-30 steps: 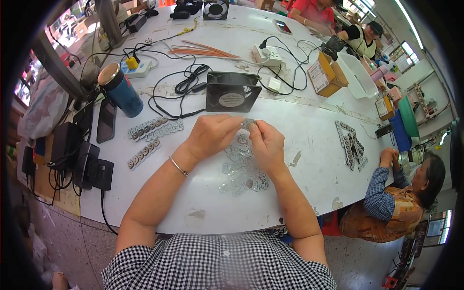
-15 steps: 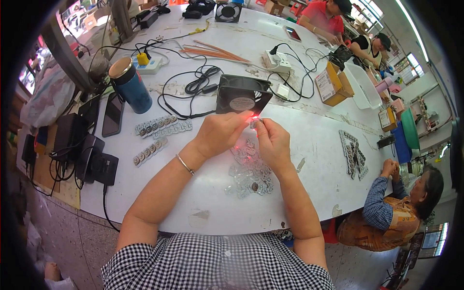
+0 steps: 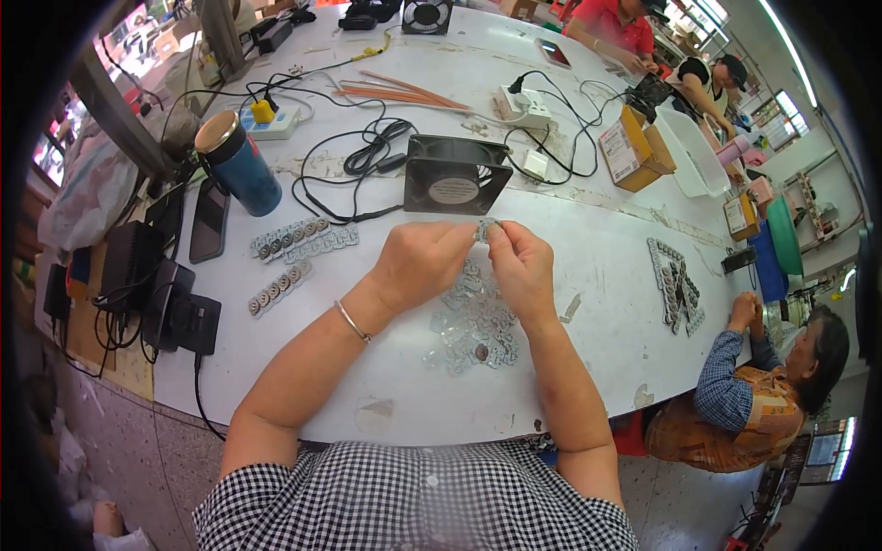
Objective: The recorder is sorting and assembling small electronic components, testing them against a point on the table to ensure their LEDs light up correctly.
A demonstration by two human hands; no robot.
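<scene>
The piled parts (image 3: 480, 329) look glossy, clear plastic; the fan (image 3: 457, 174), matt. The tabletop (image 3: 593, 243) looks smooth; the bracelet (image 3: 350, 322), polished metal.

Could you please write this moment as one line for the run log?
left hand: pinching small grey piece | right hand: pinching same piece | white table: loose pile of small parts | black fan: beyond hands

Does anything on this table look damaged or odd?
The white tabletop looks worn: a discoloured patch shows near its front edge. The small parts in the middle lie jumbled, unlike the neat rows at left.
</scene>
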